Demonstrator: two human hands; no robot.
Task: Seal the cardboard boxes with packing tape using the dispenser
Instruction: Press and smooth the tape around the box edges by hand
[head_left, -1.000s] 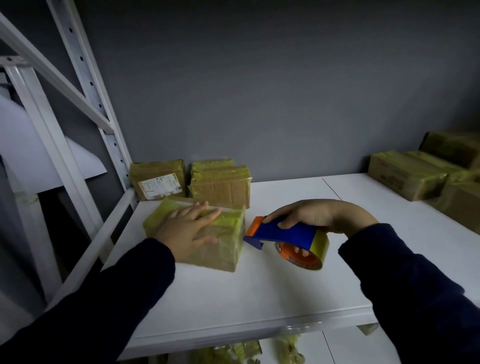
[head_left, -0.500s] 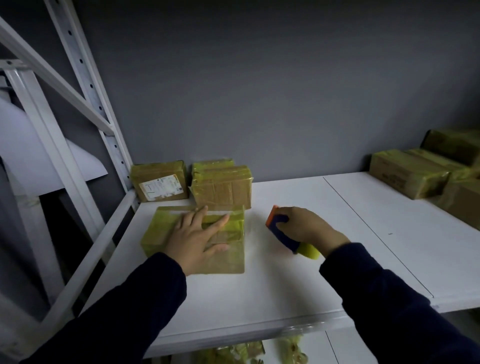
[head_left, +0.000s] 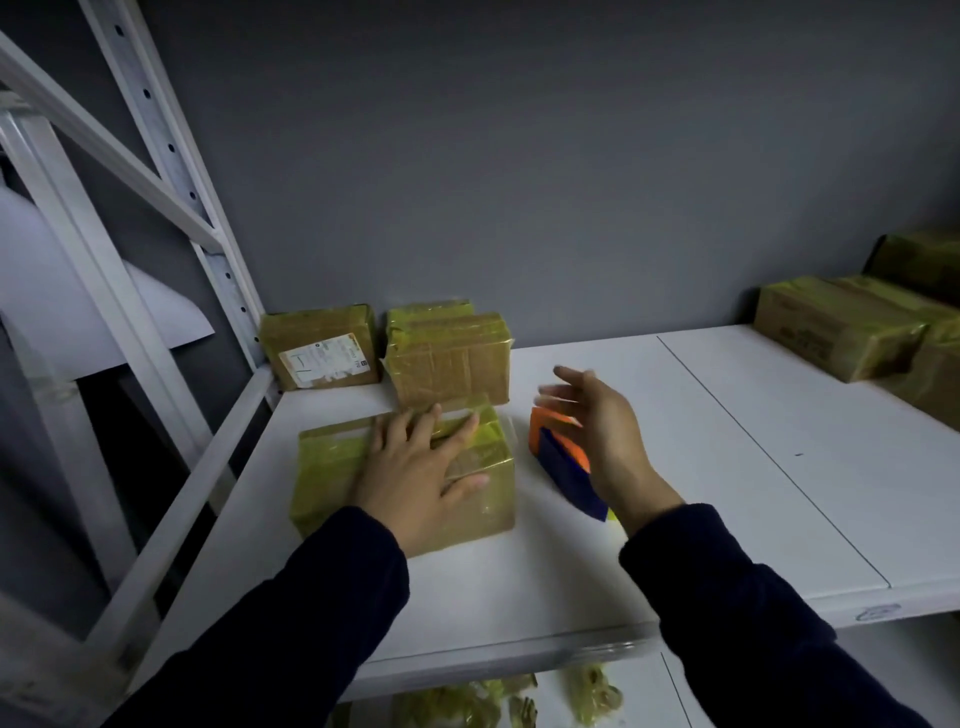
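- Now, your left hand lies flat on top of the near cardboard box, fingers straight and spread across the yellowish tape, pressing rather than gripping
- That box sits on the white shelf, towards its left end, near you; its top and sides are wrapped in tape
- Your right hand is loose, fingers straight and fanned, holding nothing; the fingertips are blurred
- The tape dispenser, blue with orange parts, lies on the shelf just right of the box, and your right hand is over its right side; whether the palm touches it cannot be told
- At the far left, against the grey wall, stands a labelled box; just right of it is a taped box, with another behind it
- More wrapped boxes are stacked at the far right of the shelf
- The white rack upright rises on the left
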